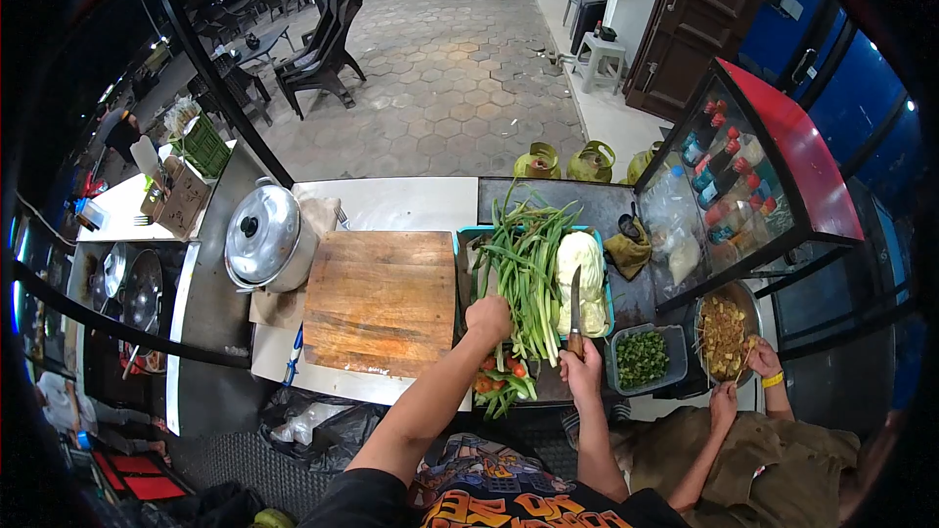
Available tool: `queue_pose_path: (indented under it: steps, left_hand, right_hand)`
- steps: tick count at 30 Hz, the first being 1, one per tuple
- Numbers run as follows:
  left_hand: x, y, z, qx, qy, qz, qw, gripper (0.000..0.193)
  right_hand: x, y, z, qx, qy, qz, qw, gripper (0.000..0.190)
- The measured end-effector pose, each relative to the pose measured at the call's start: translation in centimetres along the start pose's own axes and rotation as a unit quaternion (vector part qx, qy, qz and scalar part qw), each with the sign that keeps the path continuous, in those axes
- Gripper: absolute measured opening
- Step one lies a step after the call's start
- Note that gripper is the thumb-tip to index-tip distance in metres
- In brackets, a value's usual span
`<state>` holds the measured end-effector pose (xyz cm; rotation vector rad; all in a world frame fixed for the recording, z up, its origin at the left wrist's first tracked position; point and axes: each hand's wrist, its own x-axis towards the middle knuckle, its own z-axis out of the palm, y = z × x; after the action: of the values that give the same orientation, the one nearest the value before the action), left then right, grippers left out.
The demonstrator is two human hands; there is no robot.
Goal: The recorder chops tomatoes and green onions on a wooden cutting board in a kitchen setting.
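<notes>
My right hand (582,367) grips the wooden handle of a kitchen knife (576,301), its blade pointing away from me over the pale cabbages (578,264). These lie at the right side of a turquoise-rimmed tray (609,293). A large bunch of spring onions (524,257) fills the tray's middle. My left hand (489,319) is curled at the left edge of the bunch; whether it holds anything is hidden. Left of it lies a wooden cutting board (379,301), with no food on it. Tomatoes and green vegetables (506,383) sit just below the tray.
A lidded aluminium pot (265,242) stands left of the board, near a fork (342,217) and a blue-and-white tool (293,358). Right are a container of chopped greens (642,359), a glass display case (733,169) and a co-worker's hands (763,358) over a bowl of food (722,330).
</notes>
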<state>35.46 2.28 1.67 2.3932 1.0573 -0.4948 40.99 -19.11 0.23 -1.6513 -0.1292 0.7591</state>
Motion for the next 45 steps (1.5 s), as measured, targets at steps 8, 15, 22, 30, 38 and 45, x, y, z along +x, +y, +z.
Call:
queue_pose_path:
  steps: [8,15,22,30,38,45]
  left_hand:
    - [-3.7,0.0,-7.3,0.035,-0.034,0.049,0.998,0.029]
    - [-9.6,-9.0,-14.2,0.19,0.113,0.157,0.963,0.011]
    - [-13.2,-15.8,-17.4,0.134,0.257,0.064,0.955,0.011]
    - [-16.2,-15.0,-18.5,0.037,0.354,0.124,0.926,0.011]
    - [-16.3,-23.5,-17.6,-0.137,0.262,0.128,0.947,0.02]
    - [-13.4,-29.3,-13.1,-0.026,0.211,0.022,0.977,0.027]
  right_hand:
    - [0.0,-0.8,0.3,0.035,0.005,-0.005,0.999,0.027]
    - [0.2,-1.2,0.2,0.076,0.002,-0.019,0.997,0.022]
    - [-0.6,-1.9,3.2,0.101,0.004,-0.084,0.991,0.012]
    - [-1.4,-2.7,12.0,-0.015,-0.005,-0.189,0.982,0.029]
    - [1.7,-7.2,15.6,0.072,0.009,-0.085,0.994,0.028]
    - [-5.0,-5.0,10.2,-0.022,0.031,-0.03,0.999,0.022]
